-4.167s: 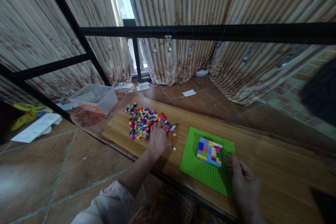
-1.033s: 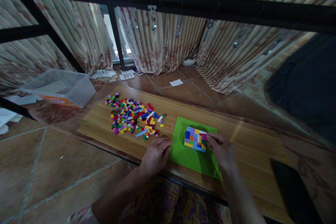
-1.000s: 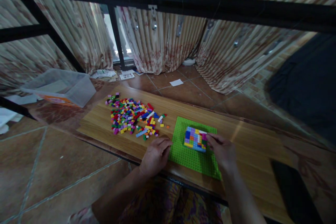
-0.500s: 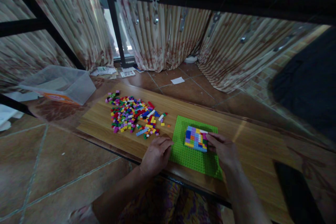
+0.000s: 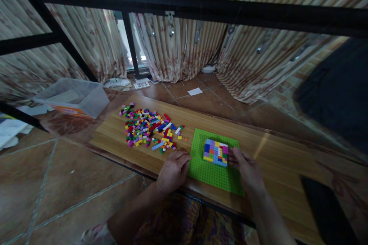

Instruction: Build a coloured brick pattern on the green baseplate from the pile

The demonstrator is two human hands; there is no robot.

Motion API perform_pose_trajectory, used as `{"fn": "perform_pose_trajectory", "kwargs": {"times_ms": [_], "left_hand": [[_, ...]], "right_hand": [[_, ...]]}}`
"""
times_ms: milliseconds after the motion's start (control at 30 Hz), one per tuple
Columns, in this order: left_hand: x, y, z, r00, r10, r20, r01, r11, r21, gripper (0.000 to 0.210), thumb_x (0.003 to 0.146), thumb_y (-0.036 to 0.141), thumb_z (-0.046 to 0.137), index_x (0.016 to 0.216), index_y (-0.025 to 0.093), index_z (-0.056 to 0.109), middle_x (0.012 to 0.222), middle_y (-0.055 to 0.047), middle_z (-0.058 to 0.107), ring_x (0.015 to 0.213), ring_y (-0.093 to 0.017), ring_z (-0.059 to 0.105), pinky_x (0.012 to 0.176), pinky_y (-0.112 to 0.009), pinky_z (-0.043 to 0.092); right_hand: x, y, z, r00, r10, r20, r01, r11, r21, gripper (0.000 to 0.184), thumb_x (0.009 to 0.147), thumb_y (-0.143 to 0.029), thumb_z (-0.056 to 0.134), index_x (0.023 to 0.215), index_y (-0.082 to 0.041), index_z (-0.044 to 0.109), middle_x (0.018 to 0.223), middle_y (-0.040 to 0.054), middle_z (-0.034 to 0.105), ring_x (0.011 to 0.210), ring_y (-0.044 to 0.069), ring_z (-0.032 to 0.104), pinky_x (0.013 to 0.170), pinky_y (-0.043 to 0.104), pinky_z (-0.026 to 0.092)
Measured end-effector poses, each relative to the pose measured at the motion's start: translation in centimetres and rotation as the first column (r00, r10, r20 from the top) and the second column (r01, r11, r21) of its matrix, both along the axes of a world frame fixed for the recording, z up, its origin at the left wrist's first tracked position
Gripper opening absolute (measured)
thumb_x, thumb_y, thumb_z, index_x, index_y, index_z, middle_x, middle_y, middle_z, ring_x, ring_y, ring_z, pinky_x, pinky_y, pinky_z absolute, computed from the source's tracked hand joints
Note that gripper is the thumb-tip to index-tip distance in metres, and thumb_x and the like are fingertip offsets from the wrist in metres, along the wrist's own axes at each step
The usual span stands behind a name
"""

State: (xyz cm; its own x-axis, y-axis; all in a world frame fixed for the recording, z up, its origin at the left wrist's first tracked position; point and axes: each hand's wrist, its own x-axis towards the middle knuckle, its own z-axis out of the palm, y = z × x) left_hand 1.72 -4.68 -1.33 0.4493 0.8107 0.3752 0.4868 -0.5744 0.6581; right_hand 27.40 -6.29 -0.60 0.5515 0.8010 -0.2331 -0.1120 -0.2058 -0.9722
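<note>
A block of multicoloured toy bricks [image 5: 215,152], several colours showing in its top layer, sits on a green studded baseplate [image 5: 201,174]. At the plate's left edge is my left hand [image 5: 174,170], its fingers curled and closed with the tips on that edge. Just right of the block, my right hand [image 5: 244,164] has its fingers stretched towards the block's side, thumb and fingers apart. Nothing shows between them; some fingertips are hidden low beside the block.
Loose bricks [image 5: 146,126] lie heaped on the wooden board [image 5: 276,176], left of the plate. A clear plastic bin [image 5: 94,101] stands at the far left. A dark flat object [image 5: 324,206] lies at the right. Black metal bars [image 5: 201,5] and curtains [image 5: 184,57] are beyond.
My right hand has come off the top right corner of the brick block and moved down to its right side, fingers loosened. My left hand stays at the plate's edge. The view has tilted slightly.
</note>
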Motion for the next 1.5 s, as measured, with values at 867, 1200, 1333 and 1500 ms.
{"fn": "perform_pose_trajectory", "kwargs": {"times_ms": [867, 1200, 1333, 1500], "left_hand": [[-1.0, 7.1, 1.9, 0.846, 0.291, -0.447, -0.248, 0.956, 0.154, 0.018, 0.087, 0.012, 0.056, 0.095, 0.020, 0.070, 0.096, -0.006, 0.067, 0.096, -0.022, 0.060, 0.091, -0.037, 0.049], [-0.8, 6.5, 2.0, 0.820, 0.249, -0.516, -0.207, 0.968, 0.139, 0.015, 0.087, 0.009, 0.052, 0.094, 0.016, 0.063, 0.102, -0.008, 0.067, 0.098, -0.023, 0.060, 0.093, -0.037, 0.046], [-1.0, 6.4, 2.1, 0.829, 0.252, -0.500, -0.214, 0.968, 0.133, 0.015, 0.086, 0.009, 0.052, 0.095, 0.017, 0.062, 0.100, -0.008, 0.067, 0.097, -0.023, 0.061, 0.093, -0.038, 0.046], [-1.8, 6.6, 2.7, 0.840, 0.269, -0.471, -0.235, 0.963, 0.131, 0.015, 0.085, 0.009, 0.054, 0.093, 0.018, 0.063, 0.096, -0.007, 0.068, 0.097, -0.023, 0.061, 0.090, -0.038, 0.047]], "right_hand": [[2.6, -5.4, -1.7, 0.759, -0.058, 0.648, 0.158, 0.983, -0.097, 0.043, 0.080, -0.056, 0.056, 0.091, -0.018, 0.075, 0.097, 0.0100, 0.075, 0.093, 0.029, 0.067, 0.075, 0.034, 0.048], [2.6, -5.1, -2.3, 0.740, -0.076, 0.669, 0.153, 0.986, -0.058, 0.042, 0.081, -0.056, 0.056, 0.090, -0.019, 0.074, 0.098, 0.0107, 0.075, 0.092, 0.029, 0.068, 0.075, 0.034, 0.048], [2.5, -5.1, -2.1, 0.736, -0.071, 0.673, 0.158, 0.985, -0.069, 0.041, 0.081, -0.056, 0.056, 0.088, -0.019, 0.074, 0.096, 0.0102, 0.075, 0.092, 0.029, 0.068, 0.076, 0.035, 0.048], [2.5, -5.1, -1.8, 0.733, -0.048, 0.679, 0.167, 0.980, -0.111, 0.040, 0.080, -0.055, 0.055, 0.086, -0.020, 0.073, 0.095, 0.0091, 0.075, 0.091, 0.028, 0.068, 0.076, 0.035, 0.048]]}}
